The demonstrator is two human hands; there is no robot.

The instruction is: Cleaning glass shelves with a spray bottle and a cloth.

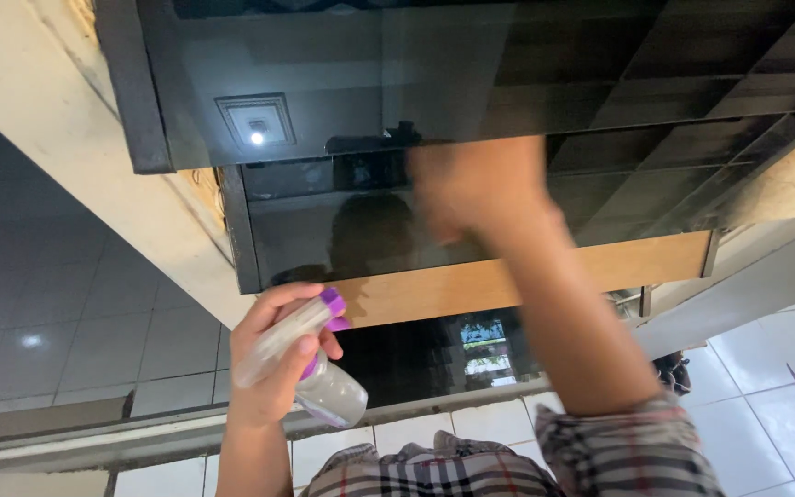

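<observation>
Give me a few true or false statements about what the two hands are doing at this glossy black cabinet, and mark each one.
1. The left hand holds a clear spray bottle with a purple nozzle. True.
2. The right hand rests on the floor tiles. False: it is raised against the glossy black cabinet panel and blurred.
3. The spray bottle is standing on a shelf. False: it is gripped in the left hand, off any surface.
4. The right arm wears a plaid sleeve. True.
5. A light is reflected in the black panel. True.
</observation>
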